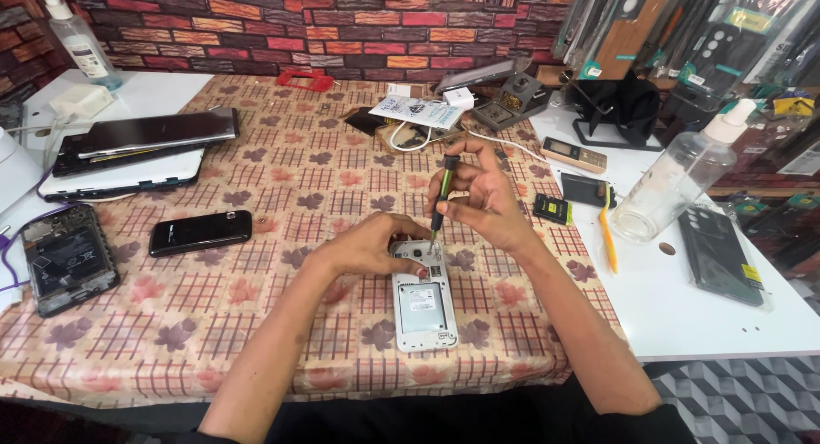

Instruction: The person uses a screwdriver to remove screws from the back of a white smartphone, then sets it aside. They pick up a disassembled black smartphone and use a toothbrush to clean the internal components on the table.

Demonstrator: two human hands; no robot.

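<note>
Pinching a green-handled screwdriver (443, 192) upright in right hand (483, 201), tip at top edge of white phone (422, 295) on patterned tablecloth (282, 188), left hand (371, 248) steadying it; back cover already off, inner frame apparently not yet removed.

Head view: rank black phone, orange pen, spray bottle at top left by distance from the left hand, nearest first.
From the left hand:
1. Black phone, on the patterned cloth to its left.
2. Orange pen, on the white table to its right.
3. Spray bottle, far top-left corner by the brick wall.
</note>
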